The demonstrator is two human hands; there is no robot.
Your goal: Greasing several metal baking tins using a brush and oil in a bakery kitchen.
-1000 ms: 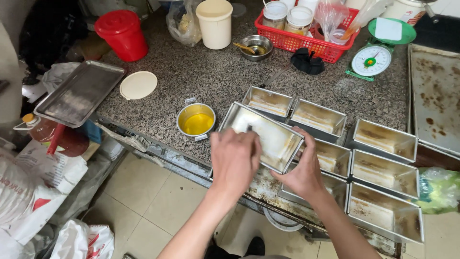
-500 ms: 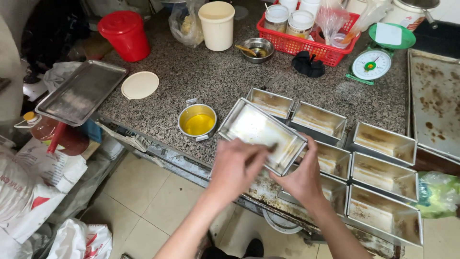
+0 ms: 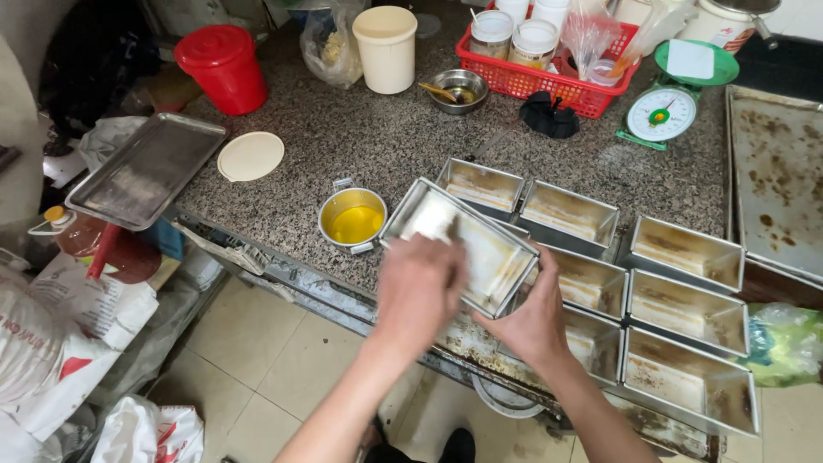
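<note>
My right hand grips the near right corner of a rectangular metal loaf pan and holds it tilted toward me over the counter's front edge. My left hand is closed over the pan's near side on a small brush, whose dark tip shows inside the pan; the handle is hidden by my fingers. Just left of the pan, a small steel pot of yellow oil stands on the granite counter. Several more empty loaf pans sit in rows to the right.
Behind are a red bucket, a cream tub, a small steel bowl, a red basket of jars and a green scale. A flat tray overhangs the left edge beside a round lid. A stained baking sheet lies at right.
My left hand has shifted slightly down along the near side of the pan. The pan stays tilted in my right hand, in nearly the same place.
</note>
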